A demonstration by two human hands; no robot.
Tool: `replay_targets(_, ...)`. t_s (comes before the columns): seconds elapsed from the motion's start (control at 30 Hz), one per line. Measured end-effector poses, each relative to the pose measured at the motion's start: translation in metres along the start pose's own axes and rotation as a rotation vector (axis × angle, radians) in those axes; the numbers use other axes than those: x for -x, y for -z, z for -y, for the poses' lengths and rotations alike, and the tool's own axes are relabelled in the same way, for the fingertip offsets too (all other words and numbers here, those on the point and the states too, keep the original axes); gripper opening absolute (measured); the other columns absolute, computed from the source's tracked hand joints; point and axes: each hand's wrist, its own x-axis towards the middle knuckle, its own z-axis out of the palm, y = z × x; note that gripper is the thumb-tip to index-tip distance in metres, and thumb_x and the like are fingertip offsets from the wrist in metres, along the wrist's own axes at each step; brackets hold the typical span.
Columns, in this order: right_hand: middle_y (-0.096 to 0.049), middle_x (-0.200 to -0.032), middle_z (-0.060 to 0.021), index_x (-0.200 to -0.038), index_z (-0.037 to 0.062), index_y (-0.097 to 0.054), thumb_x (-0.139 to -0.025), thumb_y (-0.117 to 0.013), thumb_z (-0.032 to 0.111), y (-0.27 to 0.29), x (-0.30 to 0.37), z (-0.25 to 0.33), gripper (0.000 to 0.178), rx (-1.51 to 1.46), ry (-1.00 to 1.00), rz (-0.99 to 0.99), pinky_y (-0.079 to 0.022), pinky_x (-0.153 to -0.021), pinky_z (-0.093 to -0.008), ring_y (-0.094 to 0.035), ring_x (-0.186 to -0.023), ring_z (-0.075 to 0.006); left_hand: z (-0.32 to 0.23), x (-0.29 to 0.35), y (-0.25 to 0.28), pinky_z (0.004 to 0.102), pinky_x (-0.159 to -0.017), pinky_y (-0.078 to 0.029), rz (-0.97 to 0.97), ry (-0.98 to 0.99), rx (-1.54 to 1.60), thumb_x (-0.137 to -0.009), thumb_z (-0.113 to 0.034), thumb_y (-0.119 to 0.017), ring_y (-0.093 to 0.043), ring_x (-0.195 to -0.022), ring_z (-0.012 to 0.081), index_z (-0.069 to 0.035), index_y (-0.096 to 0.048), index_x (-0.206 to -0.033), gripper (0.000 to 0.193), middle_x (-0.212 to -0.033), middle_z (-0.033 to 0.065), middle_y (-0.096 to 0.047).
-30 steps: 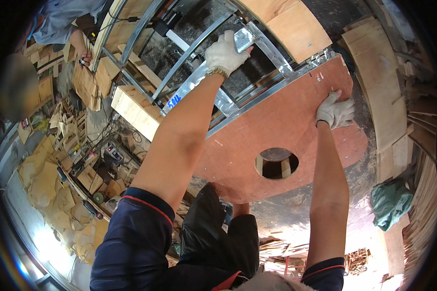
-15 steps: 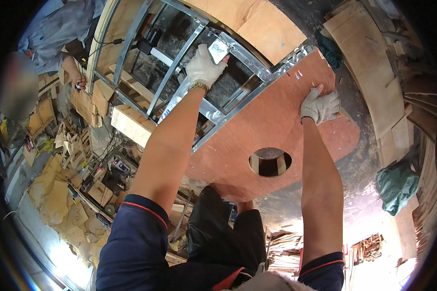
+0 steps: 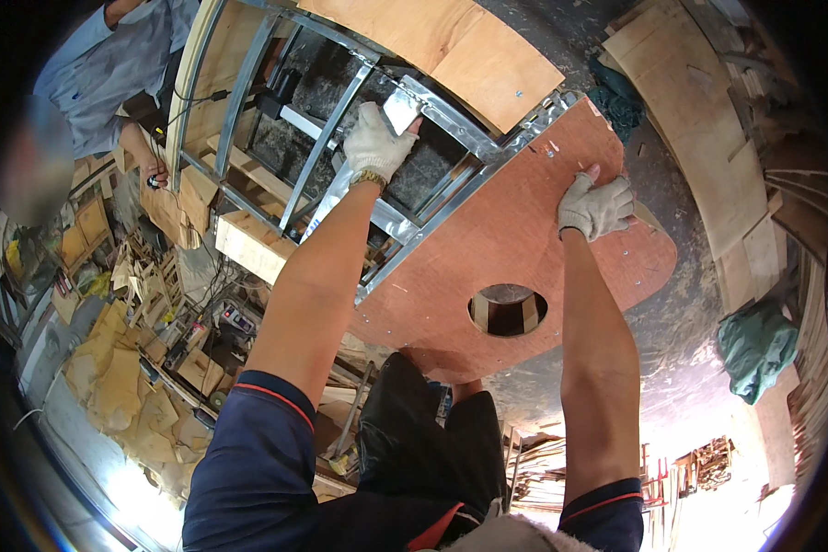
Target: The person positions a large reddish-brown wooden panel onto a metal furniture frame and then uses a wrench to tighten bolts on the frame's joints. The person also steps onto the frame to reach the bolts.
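Leftward in view, board (image 3: 451,267) and frame (image 3: 460,127) have shifted (perhaps I turned). My left hand (image 3: 375,143) grips the bar (image 3: 401,112); my right hand (image 3: 595,204) rests unclenched on the board, alongside the frame. Its hole (image 3: 508,310) is cut; the frame's bays (image 3: 423,175) stand uncovered.

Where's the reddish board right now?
In the head view, the reddish board is right of centre, alongside the metal frame, with the gloved right hand over it.

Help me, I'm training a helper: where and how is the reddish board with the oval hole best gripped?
Probably grip the reddish board by its rounded right corner, from the right, pinching above and below: that edge curves clear of the metal frame.
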Motion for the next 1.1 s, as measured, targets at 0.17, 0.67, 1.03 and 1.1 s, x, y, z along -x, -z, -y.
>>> replay_targets(0.17,-0.051,-0.137,-0.0199,-0.140,0.0046,-0.049,-0.100,-0.051,0.057,0.003,0.000,0.000,0.065,-0.048,-0.001,0.028,-0.014,-0.121,-0.0682,-0.040,-0.139,-0.0410,0.000,0.000,0.001,0.0533,-0.080,-0.057,-0.013,-0.020,-0.007,-0.074,-0.065,-0.083,-0.071,-0.094,0.0460,-0.003,-0.051,-0.124,0.087,-0.111,0.0243,-0.070)
replay_targets(0.67,-0.054,-0.133,-0.0176,-0.139,0.0075,-0.050,-0.100,-0.049,0.059,-0.005,-0.001,-0.003,0.065,-0.046,0.024,-0.057,-0.026,-0.114,-0.0671,-0.046,-0.131,-0.0398,-0.002,-0.004,0.012,0.0526,-0.082,-0.056,0.091,-0.024,-0.009,-0.076,-0.066,-0.081,-0.070,-0.097,0.0431,-0.007,-0.050,-0.118,0.078,-0.110,0.0212,-0.069)
replay_targets(1.03,-0.055,-0.132,-0.0181,-0.134,0.0050,-0.052,-0.102,-0.043,0.062,-0.003,-0.001,0.001,0.067,0.015,-0.011,-0.078,-0.033,-0.109,-0.0646,-0.051,-0.129,-0.0404,0.007,0.000,0.006,0.0482,-0.085,-0.059,0.048,-0.066,-0.003,-0.079,-0.072,-0.073,-0.071,-0.106,0.0358,-0.006,-0.050,-0.138,0.091,-0.123,0.0175,-0.067)
replay_targets(1.1,-0.056,-0.131,-0.0177,-0.134,0.0048,-0.052,-0.102,-0.043,0.062,-0.003,0.000,0.001,0.066,0.012,0.001,-0.094,-0.034,-0.109,-0.0639,-0.052,-0.128,-0.0405,0.007,0.001,0.007,0.0490,-0.085,-0.059,-0.018,-0.086,0.049,-0.076,-0.067,-0.077,-0.072,-0.103,0.0366,-0.005,-0.052,-0.138,0.091,-0.118,0.0195,-0.068)
